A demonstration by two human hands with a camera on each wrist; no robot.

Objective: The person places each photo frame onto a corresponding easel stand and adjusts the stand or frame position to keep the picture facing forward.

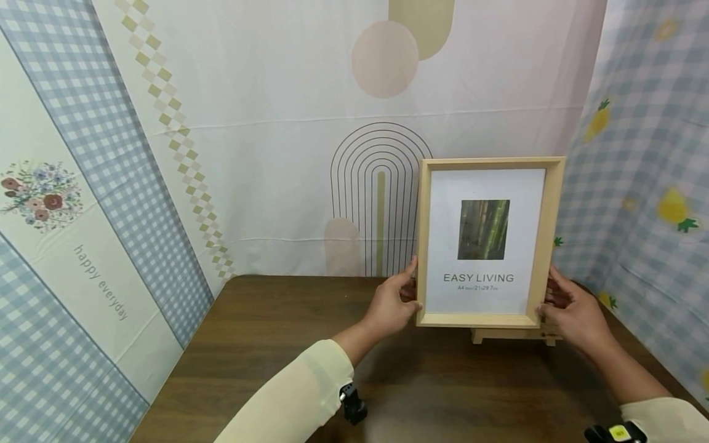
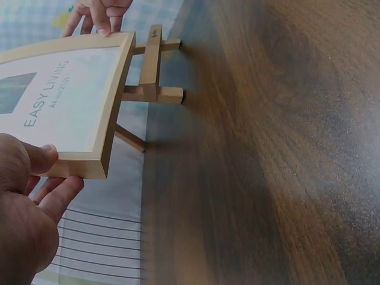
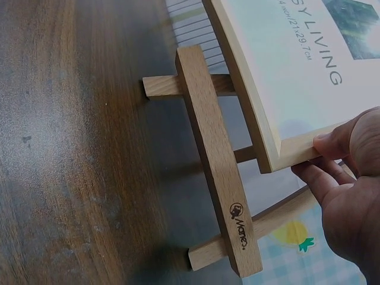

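A light wood picture frame (image 1: 476,320), its white insert printed "EASY LIVING" around a small bamboo photo, stands upright between both hands. My left hand (image 1: 388,307) pinches its left side near the lower corner, thumb on the front and fingers behind. On the opposite side, my right hand (image 1: 578,314) grips the lower right in the same way. Behind the frame is a small wooden easel (image 1: 509,334), mostly hidden in the head view. In the right wrist view, the easel's crossbar (image 3: 208,136) shows a gap between it and the frame's lower edge (image 3: 240,89).
The easel's feet rest on a dark brown wooden table (image 1: 288,344). A pale cloth with arches (image 1: 266,184) hangs behind the table's far edge. Blue checked cloths hang at the left (image 1: 33,307) and right (image 1: 642,246), the right one close beside my right hand.
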